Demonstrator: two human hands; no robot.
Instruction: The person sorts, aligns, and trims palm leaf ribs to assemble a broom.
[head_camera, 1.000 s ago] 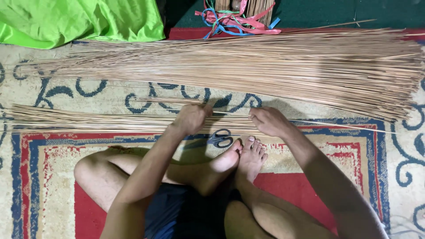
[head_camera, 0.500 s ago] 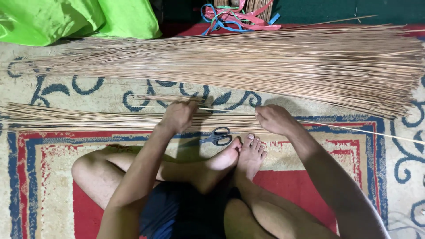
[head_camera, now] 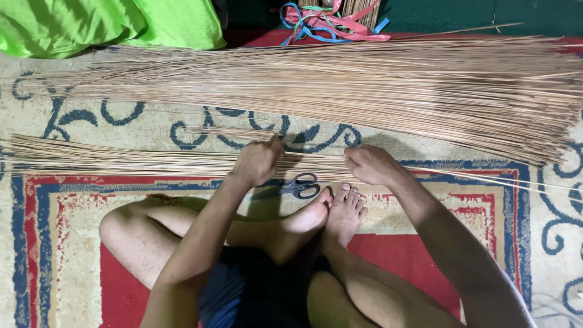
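Left hand (head_camera: 258, 161) and right hand (head_camera: 371, 165), both gripping the thin bundle of sticks (head_camera: 121, 159).
We saw that bundle lying across the rug (head_camera: 67, 243) near its far edge; black scissors (head_camera: 300, 185) lay just beside our toes.

Thin bundle of long tan sticks (head_camera: 133, 161), lying flat crosswise on patterned rug, ends fanned leftward

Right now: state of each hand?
Left hand: closed, pinching thin sticks from the near bundle.
Right hand: resting on the same sticks; grip cannot be told.
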